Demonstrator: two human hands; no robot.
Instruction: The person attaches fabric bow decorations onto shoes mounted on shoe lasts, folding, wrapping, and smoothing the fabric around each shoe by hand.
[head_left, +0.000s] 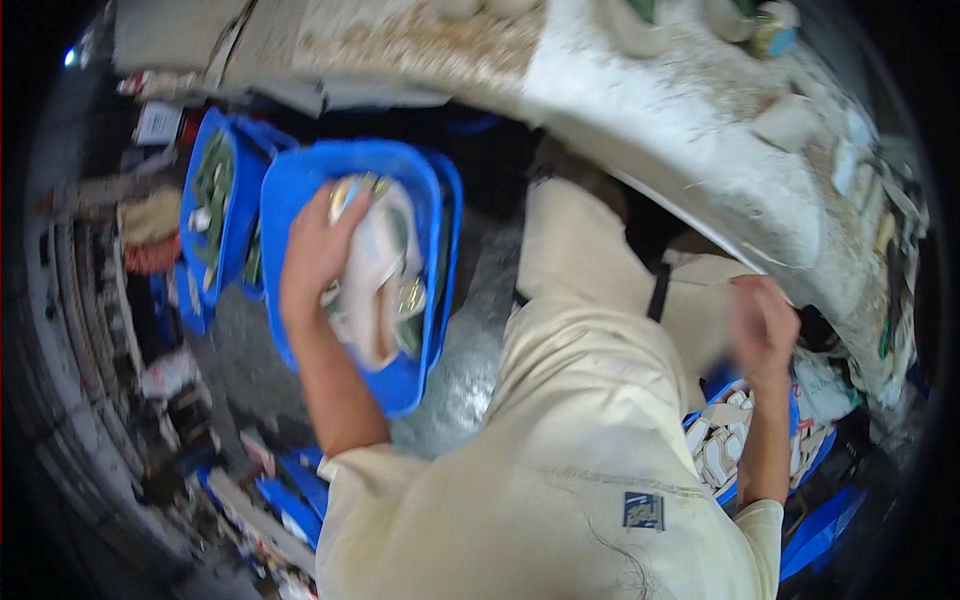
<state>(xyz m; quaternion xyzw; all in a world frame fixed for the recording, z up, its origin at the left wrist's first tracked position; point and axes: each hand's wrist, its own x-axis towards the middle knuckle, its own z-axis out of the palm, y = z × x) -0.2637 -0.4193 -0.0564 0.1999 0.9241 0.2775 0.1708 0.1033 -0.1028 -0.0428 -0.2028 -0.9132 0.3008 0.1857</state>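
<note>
On the left, my left hand (318, 250) reaches into a blue plastic basket (285, 172). Its thumb and fingers close round the edge of a white shoe upper (365, 265) with green and gold parts; some fingertips are hidden. Other pieces lie beneath or beside that upper. My right hand (765, 325) is at the right, above my trouser leg and near the workbench edge. Its fingers are curled and smeared by motion. A dark blurred shape shows just below them, and what it is I cannot make out.
A worn, pale workbench (640, 90) curves across the top, with several shoe-like pieces on it. Another blue basket (236, 205) with green pieces stands at far left. At lower right, a blue container holds several white sole-shaped pieces (715, 455). Cluttered shelving (90, 290) lines the left.
</note>
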